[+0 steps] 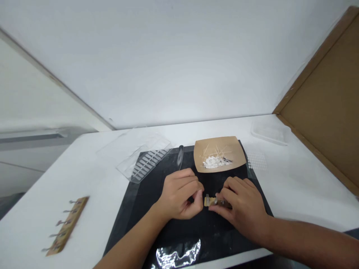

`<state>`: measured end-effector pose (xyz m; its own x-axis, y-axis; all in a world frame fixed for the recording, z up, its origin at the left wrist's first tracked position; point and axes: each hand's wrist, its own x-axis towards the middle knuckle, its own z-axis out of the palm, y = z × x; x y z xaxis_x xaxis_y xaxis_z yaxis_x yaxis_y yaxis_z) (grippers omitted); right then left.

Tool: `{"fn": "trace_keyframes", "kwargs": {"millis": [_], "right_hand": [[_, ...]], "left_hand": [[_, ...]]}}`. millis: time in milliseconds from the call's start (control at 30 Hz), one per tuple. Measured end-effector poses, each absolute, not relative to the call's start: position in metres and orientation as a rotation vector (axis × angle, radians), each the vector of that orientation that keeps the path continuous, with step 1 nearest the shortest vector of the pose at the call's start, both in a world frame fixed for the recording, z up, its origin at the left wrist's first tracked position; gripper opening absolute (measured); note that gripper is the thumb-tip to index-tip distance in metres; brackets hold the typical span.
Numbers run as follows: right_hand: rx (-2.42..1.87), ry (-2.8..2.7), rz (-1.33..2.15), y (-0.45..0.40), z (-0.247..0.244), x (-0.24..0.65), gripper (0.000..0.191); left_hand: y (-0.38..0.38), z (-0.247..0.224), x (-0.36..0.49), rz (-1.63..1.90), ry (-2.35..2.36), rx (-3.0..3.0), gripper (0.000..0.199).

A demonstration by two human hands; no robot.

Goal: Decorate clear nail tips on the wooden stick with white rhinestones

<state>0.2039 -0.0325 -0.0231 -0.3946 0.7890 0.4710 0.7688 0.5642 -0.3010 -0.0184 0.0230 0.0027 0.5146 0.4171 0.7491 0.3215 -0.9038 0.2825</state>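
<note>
My right hand [241,203] grips a small wooden strip [212,201] that lies low over the black mat, with thumb and fingers around its right part. Several small clear or greyish pieces [208,198] stand up from the strip. My left hand [182,194] is closed in a pinch just left of the strip's end. Whatever its fingertips hold, if anything, is hidden. Beyond both hands, a brown paper tray [238,152] contains white bits [215,161] and thin wooden sticks [217,149].
A dark-handled tool [180,157] and a clear sheet with rows of tabs [150,161] lie on the black mat [134,220]. A similar wooden strip [67,226] sits left. Right are a dotted sheet [256,160], a clear plastic lid [269,133] and a brown board [325,93].
</note>
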Motion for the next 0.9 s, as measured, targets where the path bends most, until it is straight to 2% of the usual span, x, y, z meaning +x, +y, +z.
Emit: {"fn": "trace_keyframes", "kwargs": {"millis": [900], "right_hand": [[-1.254,-2.284,-0.073,-0.0324,-0.021,0.2005,0.046]], "left_hand": [[0.0241,-0.0046,-0.0216,1.321,0.638,2.646,0.022]]}}
